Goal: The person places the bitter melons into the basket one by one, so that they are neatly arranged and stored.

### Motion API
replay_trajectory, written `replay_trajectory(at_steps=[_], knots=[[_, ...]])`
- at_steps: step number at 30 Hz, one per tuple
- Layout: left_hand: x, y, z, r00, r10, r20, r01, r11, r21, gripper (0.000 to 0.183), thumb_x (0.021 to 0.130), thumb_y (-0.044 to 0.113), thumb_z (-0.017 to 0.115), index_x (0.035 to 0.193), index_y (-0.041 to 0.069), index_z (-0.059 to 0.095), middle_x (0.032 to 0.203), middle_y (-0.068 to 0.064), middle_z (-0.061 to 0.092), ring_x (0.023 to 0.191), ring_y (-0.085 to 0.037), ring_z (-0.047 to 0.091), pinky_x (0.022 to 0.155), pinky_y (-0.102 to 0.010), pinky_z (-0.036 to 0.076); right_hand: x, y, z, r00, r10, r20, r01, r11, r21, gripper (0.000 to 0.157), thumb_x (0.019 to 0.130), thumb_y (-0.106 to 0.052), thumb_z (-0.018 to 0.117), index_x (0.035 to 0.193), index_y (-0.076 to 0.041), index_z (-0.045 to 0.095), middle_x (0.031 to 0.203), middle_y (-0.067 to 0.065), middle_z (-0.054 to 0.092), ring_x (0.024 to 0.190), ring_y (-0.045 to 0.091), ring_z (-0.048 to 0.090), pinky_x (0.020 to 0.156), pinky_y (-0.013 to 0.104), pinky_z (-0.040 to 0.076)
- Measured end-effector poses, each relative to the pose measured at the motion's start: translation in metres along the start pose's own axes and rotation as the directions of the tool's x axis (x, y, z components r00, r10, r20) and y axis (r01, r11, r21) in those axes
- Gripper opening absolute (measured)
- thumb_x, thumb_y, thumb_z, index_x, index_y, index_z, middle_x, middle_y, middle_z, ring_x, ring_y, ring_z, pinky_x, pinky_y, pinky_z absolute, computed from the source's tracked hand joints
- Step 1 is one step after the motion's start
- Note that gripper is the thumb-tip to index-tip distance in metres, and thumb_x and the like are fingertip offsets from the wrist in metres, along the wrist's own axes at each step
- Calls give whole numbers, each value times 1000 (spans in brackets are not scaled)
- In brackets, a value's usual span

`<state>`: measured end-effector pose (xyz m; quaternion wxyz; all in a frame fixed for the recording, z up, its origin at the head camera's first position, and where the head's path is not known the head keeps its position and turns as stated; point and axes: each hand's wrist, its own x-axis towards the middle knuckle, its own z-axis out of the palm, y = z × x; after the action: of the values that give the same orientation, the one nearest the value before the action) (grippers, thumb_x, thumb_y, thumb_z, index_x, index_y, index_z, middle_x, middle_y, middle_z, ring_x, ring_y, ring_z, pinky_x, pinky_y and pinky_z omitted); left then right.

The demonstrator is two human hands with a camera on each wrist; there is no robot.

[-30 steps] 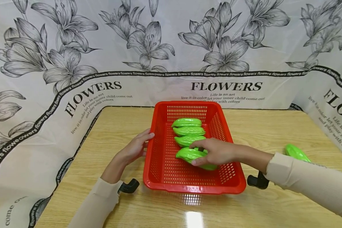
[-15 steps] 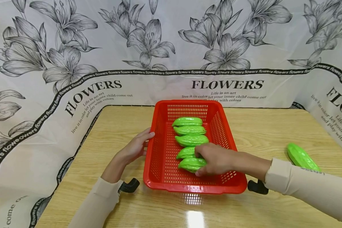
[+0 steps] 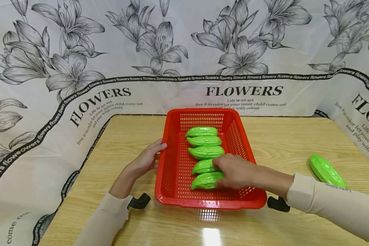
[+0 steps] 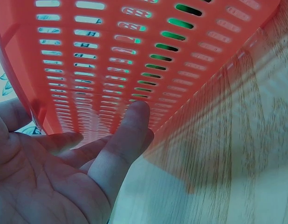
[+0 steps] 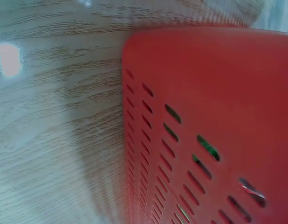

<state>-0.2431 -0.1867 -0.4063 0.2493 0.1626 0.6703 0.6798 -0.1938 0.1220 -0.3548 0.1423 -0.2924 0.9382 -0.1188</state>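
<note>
Several bright green, ridged bitter melons lie crosswise in a column inside the red plastic basket (image 3: 210,204). In the head view, my right hand (image 3: 238,171) reaches over the basket's right wall and holds the right end of the nearest bitter melon (image 3: 205,181). Its index finger also overlaps the right end of the second bitter melon (image 3: 203,166); the fingertips are partly hidden. My left hand (image 3: 146,159) grips the left rim, its thumb over the edge and its fingers against the outer wall (image 4: 102,70). In the right wrist view, the basket wall (image 5: 218,93) shows but no hand.
Another bitter melon (image 3: 327,171) lies on the wooden table (image 3: 135,225) to the right, partly behind the right sleeve (image 3: 332,201). A flower-printed cloth (image 3: 172,95) rises behind and beside the table. Black wrist mounts (image 3: 139,201) protrude near both cuffs.
The nearest bitter melon has come down beside the others and shifted toward the basket's front, with my right hand on it. My left hand has stayed on the rim.
</note>
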Motion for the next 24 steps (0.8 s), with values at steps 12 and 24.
replay_trajectory(at_steps=[12,24], knots=[[-1,-2,0,1000,10,5,-10,1000,-2,54,111,32,33,161,13,23,142,-34,45,122,-49,58,80,-48,62,-1,0,6,999,-12,-53,12,1000,-7,31,80,-29,87,80,-15,59,66,-4,48,63,14,43,55,27,36],[-1,-2,0,1000,13,4,-13,1000,-2,53,112,32,32,161,13,23,142,-34,46,120,-47,59,81,-48,62,-3,0,-3,999,35,-36,-33,999,43,34,82,-34,85,95,-9,66,73,-3,56,69,16,51,61,30,45]])
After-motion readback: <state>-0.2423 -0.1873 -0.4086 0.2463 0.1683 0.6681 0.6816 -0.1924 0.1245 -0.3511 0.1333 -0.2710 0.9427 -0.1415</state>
